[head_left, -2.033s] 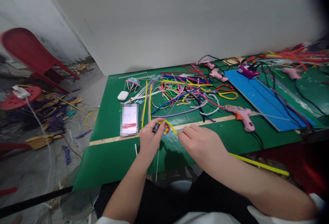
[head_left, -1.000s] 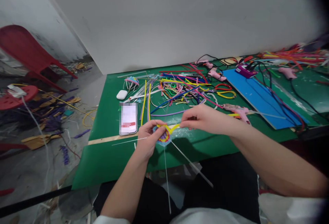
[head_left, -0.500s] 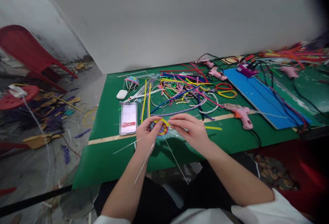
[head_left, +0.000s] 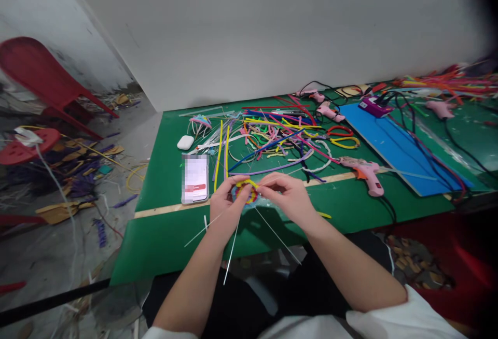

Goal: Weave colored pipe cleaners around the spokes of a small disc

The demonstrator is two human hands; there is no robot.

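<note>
Between my hands, above the front of the green table, is a small round woven piece (head_left: 252, 195) of yellow, red, purple and blue pipe cleaner. Thin pale rods (head_left: 278, 235) stick out from it like spokes. My left hand (head_left: 229, 201) grips its left side, thumb across the front. With pinched fingertips, my right hand (head_left: 286, 195) works at its upper right edge, where the yellow strand runs. A yellow pipe cleaner end (head_left: 324, 215) shows beyond the right hand. Part of the woven piece is hidden behind my fingers.
Behind my hands lie a phone (head_left: 195, 179), a white earbud case (head_left: 185, 142), a heap of pipe cleaners (head_left: 268, 139) and scissors (head_left: 344, 137). A pink glue gun (head_left: 368, 174) and a blue board (head_left: 392, 147) are on the right. A red chair (head_left: 39, 77) stands left.
Both hands and the woven piece have shifted slightly right, and the piece has turned so its rods point differently. The yellow end right of my right hand now shows lower and shorter.
</note>
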